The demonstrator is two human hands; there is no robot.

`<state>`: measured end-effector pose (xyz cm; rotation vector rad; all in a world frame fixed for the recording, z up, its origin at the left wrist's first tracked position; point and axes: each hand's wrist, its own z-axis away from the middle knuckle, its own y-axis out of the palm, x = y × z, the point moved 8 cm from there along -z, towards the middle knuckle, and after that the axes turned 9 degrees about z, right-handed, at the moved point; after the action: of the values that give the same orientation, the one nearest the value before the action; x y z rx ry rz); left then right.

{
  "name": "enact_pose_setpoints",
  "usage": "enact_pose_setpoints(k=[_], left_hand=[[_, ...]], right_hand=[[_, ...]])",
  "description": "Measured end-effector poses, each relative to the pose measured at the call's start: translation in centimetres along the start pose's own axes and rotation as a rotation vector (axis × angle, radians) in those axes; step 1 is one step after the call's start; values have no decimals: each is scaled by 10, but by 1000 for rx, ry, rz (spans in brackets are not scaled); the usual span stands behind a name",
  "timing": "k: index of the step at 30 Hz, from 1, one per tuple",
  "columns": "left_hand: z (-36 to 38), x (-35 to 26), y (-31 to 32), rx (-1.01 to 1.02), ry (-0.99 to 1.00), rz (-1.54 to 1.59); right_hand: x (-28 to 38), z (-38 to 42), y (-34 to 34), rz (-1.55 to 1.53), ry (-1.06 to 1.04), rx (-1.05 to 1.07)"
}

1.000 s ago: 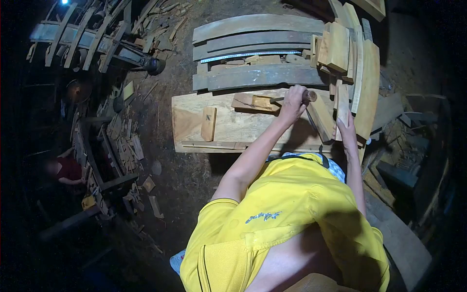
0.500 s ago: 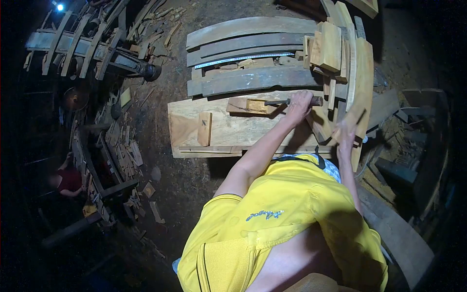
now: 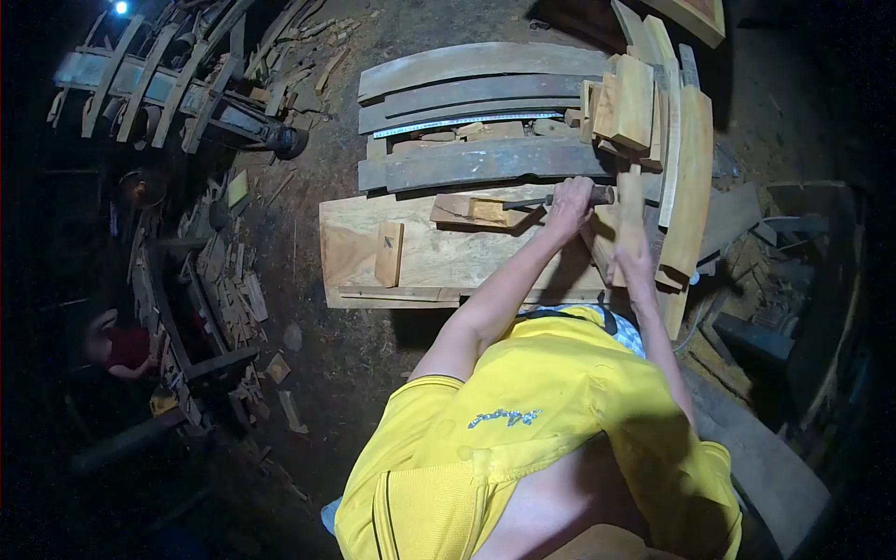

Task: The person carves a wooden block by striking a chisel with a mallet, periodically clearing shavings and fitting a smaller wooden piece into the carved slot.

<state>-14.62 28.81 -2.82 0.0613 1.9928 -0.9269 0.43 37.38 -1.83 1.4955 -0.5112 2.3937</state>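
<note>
My left hand point(image 3: 571, 207) is closed round the handle of a chisel point(image 3: 529, 203). The chisel's blade points left into the hollow of a small wooden block point(image 3: 481, 212), which lies on a pale wide board point(image 3: 350, 252). Just to the right, my right hand point(image 3: 635, 263) grips a long wooden mallet point(image 3: 631, 201), held upright in the view near the end of the chisel handle. A small flat wood piece point(image 3: 389, 254) lies on the board's left part.
Curved grey planks point(image 3: 485, 166) lie beyond the board. Stacked wood blocks point(image 3: 633, 103) and long curved boards point(image 3: 691, 177) stand at the right. A person in red point(image 3: 128, 348) is at far left, near scattered wood scraps point(image 3: 245, 289).
My right hand has moved left and slightly up with the mallet, which now stands close to the chisel handle. My left hand keeps its hold on the chisel. The view has shifted slightly.
</note>
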Motion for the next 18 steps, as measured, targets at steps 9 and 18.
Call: enact_pose_setpoints(k=[9,18], left_hand=[[4,10,10,-6,2,-47],[13,20,15,-26,30,-80]], right_hand=[[9,-14,-10,653,-478,-255],[-35,-27,-8,445,-178,-2]])
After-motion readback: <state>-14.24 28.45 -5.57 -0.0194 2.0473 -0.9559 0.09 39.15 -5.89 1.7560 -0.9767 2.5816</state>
